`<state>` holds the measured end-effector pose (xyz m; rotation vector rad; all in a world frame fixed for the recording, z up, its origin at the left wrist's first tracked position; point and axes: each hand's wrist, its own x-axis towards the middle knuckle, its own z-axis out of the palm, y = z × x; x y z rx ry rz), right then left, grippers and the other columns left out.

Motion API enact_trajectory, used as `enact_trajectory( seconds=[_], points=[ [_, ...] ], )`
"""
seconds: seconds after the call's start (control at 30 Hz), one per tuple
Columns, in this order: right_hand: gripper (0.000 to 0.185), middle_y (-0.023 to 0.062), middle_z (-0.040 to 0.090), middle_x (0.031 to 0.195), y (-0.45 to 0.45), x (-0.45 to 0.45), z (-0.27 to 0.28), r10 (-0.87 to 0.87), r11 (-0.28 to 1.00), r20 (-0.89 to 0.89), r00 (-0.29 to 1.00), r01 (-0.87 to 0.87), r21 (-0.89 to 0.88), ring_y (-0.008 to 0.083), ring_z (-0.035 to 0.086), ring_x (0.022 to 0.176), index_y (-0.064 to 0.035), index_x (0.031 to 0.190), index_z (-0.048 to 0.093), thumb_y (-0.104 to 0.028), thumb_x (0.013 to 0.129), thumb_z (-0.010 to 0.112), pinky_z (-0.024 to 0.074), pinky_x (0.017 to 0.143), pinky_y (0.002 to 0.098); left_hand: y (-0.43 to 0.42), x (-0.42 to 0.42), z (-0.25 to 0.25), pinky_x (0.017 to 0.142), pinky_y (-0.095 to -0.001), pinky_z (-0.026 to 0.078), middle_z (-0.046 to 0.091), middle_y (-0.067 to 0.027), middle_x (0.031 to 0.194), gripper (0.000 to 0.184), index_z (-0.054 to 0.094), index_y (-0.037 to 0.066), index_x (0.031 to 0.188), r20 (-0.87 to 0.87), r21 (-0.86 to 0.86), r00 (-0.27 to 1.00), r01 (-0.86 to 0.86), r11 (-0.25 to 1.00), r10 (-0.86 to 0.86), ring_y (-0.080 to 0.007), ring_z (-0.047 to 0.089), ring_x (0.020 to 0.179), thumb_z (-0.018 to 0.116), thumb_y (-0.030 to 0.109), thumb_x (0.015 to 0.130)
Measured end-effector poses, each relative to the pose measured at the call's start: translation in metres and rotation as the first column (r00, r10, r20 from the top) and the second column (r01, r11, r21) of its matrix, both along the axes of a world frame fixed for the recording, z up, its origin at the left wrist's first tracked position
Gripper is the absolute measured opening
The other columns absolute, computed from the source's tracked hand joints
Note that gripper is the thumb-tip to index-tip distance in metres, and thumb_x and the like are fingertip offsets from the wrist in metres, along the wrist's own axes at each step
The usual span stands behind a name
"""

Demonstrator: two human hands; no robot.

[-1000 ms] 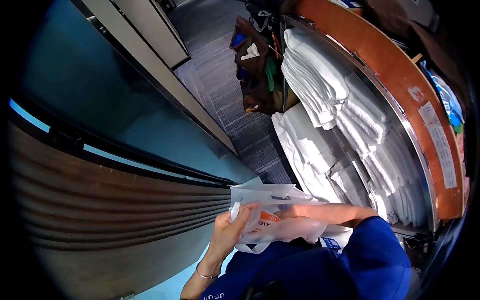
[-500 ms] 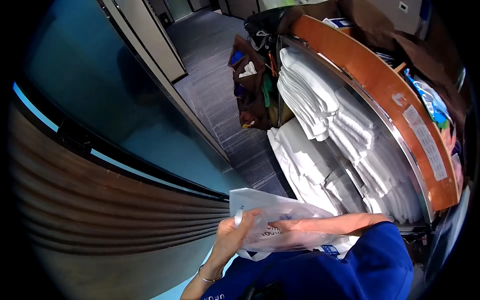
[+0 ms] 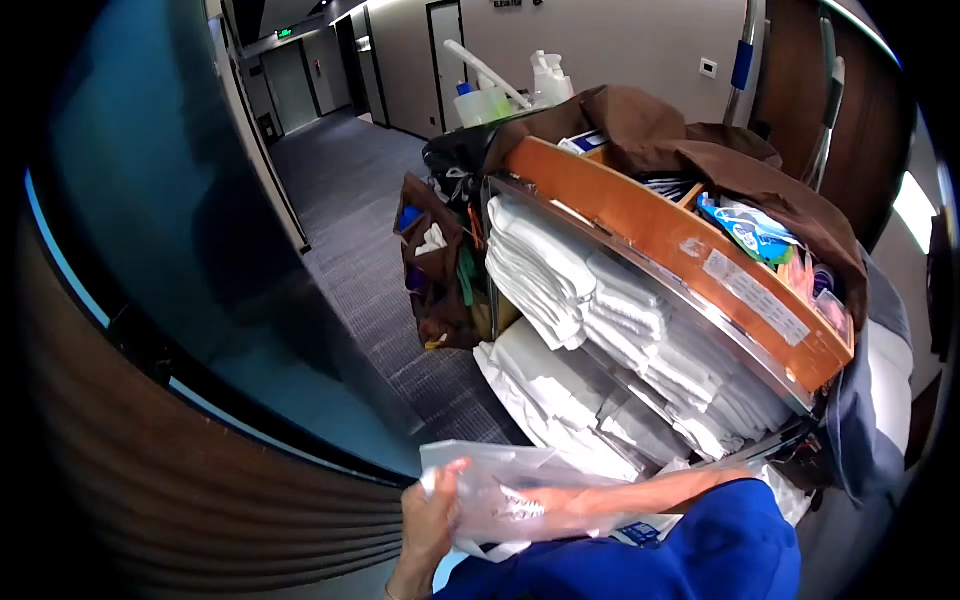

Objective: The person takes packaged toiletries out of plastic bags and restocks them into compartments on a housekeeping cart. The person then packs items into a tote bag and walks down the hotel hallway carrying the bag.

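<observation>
A translucent plastic bag with printed lettering stretches out in front of my body, low in the head view. My left hand is closed on the bag's left end, with the thumb and fingers pinching its edge. My right forearm reaches into the bag, and my right hand shows only faintly through the plastic, behind the lettering. Its fingers are too blurred to make out. Below the right forearm lies a white item with blue print, partly hidden by my blue sleeve.
Right ahead stands a housekeeping cart with folded white towels and white linen on its shelves. Its wooden top tray holds packets. A brown pocket bag hangs at its side. A dark glass panel is on the left; carpeted corridor lies beyond.
The view has tilted up, showing more of the corridor and cart top. My left hand still grips the bag, now pulled straighter, and my right hand is still inside.
</observation>
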<state>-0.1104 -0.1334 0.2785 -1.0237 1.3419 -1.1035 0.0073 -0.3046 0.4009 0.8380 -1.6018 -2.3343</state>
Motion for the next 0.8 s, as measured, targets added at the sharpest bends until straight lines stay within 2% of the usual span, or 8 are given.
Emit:
enact_trajectory(
  seconds=[0.17, 0.2, 0.27, 0.3, 0.37, 0.47, 0.57, 0.8],
  points=[
    [0.079, 0.0112, 0.049, 0.130, 0.031, -0.006, 0.037, -0.192, 0.981, -0.032, 0.981, 0.193, 0.024, 0.0172, 0.045, 0.119, -0.0035, 0.137, 0.034, -0.009, 0.068, 0.074, 0.0350, 0.103, 0.0295, -0.017, -0.008, 0.020, 0.037, -0.0175, 0.025, 0.039, 0.0080, 0.050, 0.029, 0.059, 0.001, 0.108, -0.226, 0.065, 0.970, -0.081, 0.995, 0.093, -0.0002, 0.031, 0.040, 0.044, 0.024, 0.099],
    [0.081, 0.0116, 0.053, 0.125, 0.032, -0.005, 0.044, -0.171, 0.981, -0.052, 0.984, 0.166, -0.097, 0.0178, 0.048, 0.116, -0.0006, 0.135, 0.034, -0.008, 0.065, 0.075, 0.0351, 0.102, 0.0279, -0.026, -0.009, 0.017, 0.039, -0.0158, 0.026, 0.040, 0.0078, 0.052, 0.032, 0.058, 0.002, 0.112, -0.282, 0.074, 0.959, 0.045, 0.996, -0.022, 0.0002, 0.032, 0.042, 0.042, 0.026, 0.099],
    [0.076, 0.0112, 0.056, 0.118, 0.030, -0.010, 0.064, -0.213, 0.933, -0.300, 0.930, 0.103, -0.344, 0.0174, 0.052, 0.110, 0.0016, 0.130, 0.040, -0.006, 0.062, 0.075, 0.0376, 0.099, 0.0277, -0.027, -0.016, 0.023, 0.039, -0.0163, 0.025, 0.040, 0.0077, 0.051, 0.032, 0.058, 0.002, 0.114, -0.250, 0.131, 0.968, 0.050, 0.990, -0.016, 0.0000, 0.031, 0.042, 0.042, 0.026, 0.099],
    [0.072, 0.0102, 0.057, 0.113, 0.029, -0.015, 0.067, -0.256, 0.864, -0.167, 0.952, 0.147, -0.481, 0.0180, 0.054, 0.104, 0.0020, 0.123, 0.046, -0.009, 0.060, 0.079, 0.0406, 0.095, 0.0310, -0.028, -0.020, 0.024, 0.039, -0.0164, 0.025, 0.039, 0.0077, 0.051, 0.032, 0.058, 0.002, 0.114, -0.247, 0.148, 0.969, 0.059, 0.987, -0.021, -0.0001, 0.031, 0.042, 0.042, 0.026, 0.099],
    [0.072, 0.0101, 0.057, 0.111, 0.035, -0.012, 0.062, -0.493, 0.823, 0.065, 0.867, 0.490, -0.287, 0.0211, 0.055, 0.101, -0.0015, 0.119, 0.051, -0.020, 0.058, 0.084, 0.0426, 0.091, 0.0347, -0.033, -0.024, 0.015, 0.044, -0.0192, 0.023, 0.036, 0.0085, 0.057, 0.036, 0.057, 0.002, 0.119, -0.272, 0.175, 0.957, 0.154, 0.972, -0.103, -0.0006, 0.030, 0.049, 0.047, 0.029, 0.098],
    [0.067, 0.0101, 0.057, 0.102, 0.027, -0.015, 0.109, -0.397, 0.751, 0.217, 0.892, 0.452, -0.482, 0.0242, 0.054, 0.099, -0.0042, 0.115, 0.051, -0.022, 0.059, 0.083, 0.0393, 0.091, 0.0405, -0.029, -0.022, 0.025, 0.043, -0.0196, 0.022, 0.034, 0.0088, 0.055, 0.035, 0.058, 0.002, 0.117, -0.223, 0.142, 0.957, 0.220, 0.965, -0.185, -0.0010, 0.029, 0.047, 0.047, 0.030, 0.097],
    [0.045, 0.0059, 0.054, 0.084, 0.021, -0.011, 0.144, -0.322, 0.611, 0.504, 0.802, 0.582, -0.536, 0.0219, 0.057, 0.087, -0.0071, 0.095, 0.053, -0.014, 0.058, 0.079, 0.0384, 0.083, 0.0405, -0.028, -0.019, 0.014, 0.041, -0.0196, 0.020, 0.033, 0.0091, 0.055, 0.033, 0.060, 0.003, 0.113, -0.224, 0.144, 0.944, 0.278, 0.950, -0.243, -0.0006, 0.027, 0.045, 0.049, 0.029, 0.097],
    [0.037, 0.0055, 0.051, 0.078, 0.023, -0.041, 0.154, -0.101, 0.511, 0.609, 0.787, 0.566, -0.647, 0.0220, 0.058, 0.080, -0.0060, 0.088, 0.053, -0.018, 0.058, 0.072, 0.0421, 0.085, 0.0401, -0.039, -0.013, 0.002, 0.036, -0.0189, 0.018, 0.035, 0.0094, 0.050, 0.027, 0.063, 0.005, 0.106, -0.193, 0.160, 0.945, 0.297, 0.942, -0.265, -0.0008, 0.025, 0.039, 0.050, 0.026, 0.096]
  ],
)
